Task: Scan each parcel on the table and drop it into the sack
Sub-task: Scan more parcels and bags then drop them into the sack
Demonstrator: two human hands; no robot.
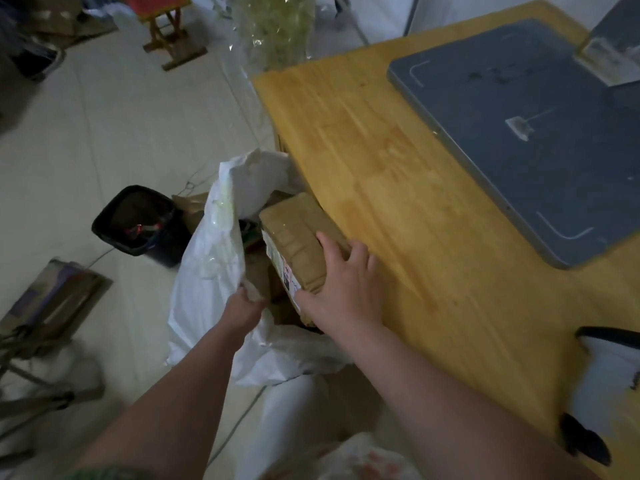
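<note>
The left hand [244,304] pinches open the rim of the white plastic sack [207,271] while the right hand [343,285] grips the flat brown cardboard parcel [298,242] over its mouth beside the wooden counter [398,202]; best to tilt it down before releasing.

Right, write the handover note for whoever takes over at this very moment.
Left hand grips the rim of the white sack, holding it open beside the table.
Right hand holds a brown parcel over the sack's mouth, not yet released.
Done: brown boxes already lie inside the sack.
Left: drop this parcel in; whether it was scanned cannot be told. A grey labelled item on the grey board at the table's far corner may be another parcel to check.
</note>
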